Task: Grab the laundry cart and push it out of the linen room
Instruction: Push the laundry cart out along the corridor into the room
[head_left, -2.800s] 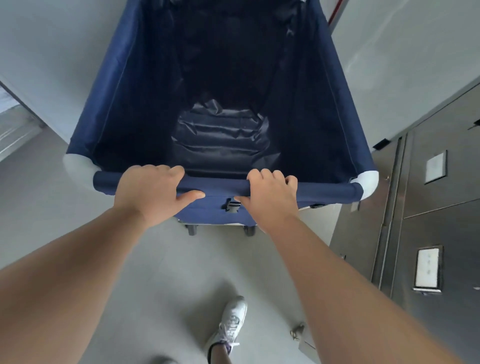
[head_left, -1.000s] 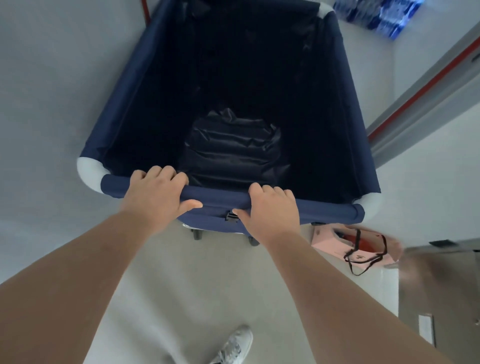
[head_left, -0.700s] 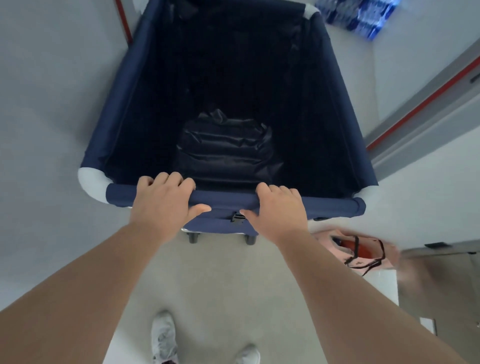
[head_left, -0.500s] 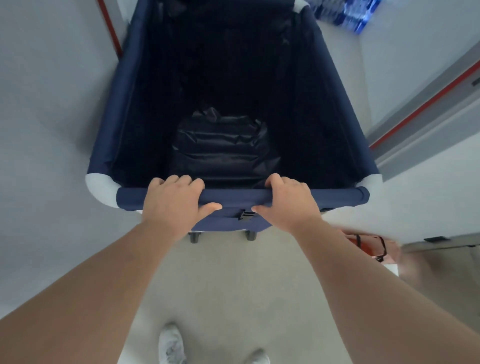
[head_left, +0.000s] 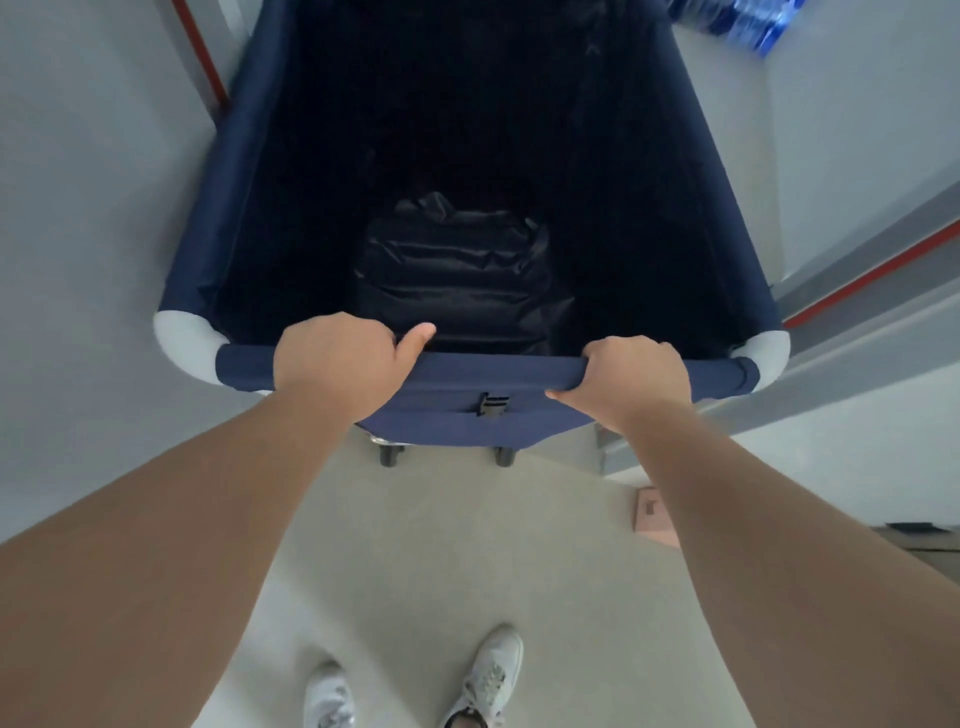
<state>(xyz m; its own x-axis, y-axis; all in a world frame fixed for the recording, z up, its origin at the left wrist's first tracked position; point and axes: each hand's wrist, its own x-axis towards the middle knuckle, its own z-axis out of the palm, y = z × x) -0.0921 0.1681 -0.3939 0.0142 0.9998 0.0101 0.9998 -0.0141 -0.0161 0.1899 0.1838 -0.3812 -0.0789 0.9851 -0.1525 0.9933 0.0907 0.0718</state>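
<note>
The fingers (head_left: 641, 345) of the right hand (head_left: 636, 382) are curled tight over the padded handle bar (head_left: 493, 371) of the laundry cart (head_left: 467, 218), just right of the middle of the frame. The bar is wrapped by the left hand (head_left: 335, 369) too, with the thumb laid along the top and the other fingers hidden over the far side. So both hands are closed on the bar and nothing is let go.

The hands are set well apart, one on each side of the black buckle (head_left: 493, 405). It is judged that they are placed this way so the cart can be pushed evenly and steered by either arm. Both arms are held out almost straight, so the push can be given from the body.

The cart is seen in the upper middle of the frame. Its long side runs from the handle bar near the middle up to the top edge, and its open mouth faces up. Its front end is pointed away from the person, toward the top of the frame. A dark crumpled bag (head_left: 452, 270) is seen lying at the bottom inside. Two small wheels (head_left: 389, 456) are seen under the near end.

A narrow gap is kept between grey walls at the left and the right, each marked by a red strip (head_left: 200, 54). Two white shoes (head_left: 485, 675) are planted on the pale floor (head_left: 467, 545) behind the cart.
</note>
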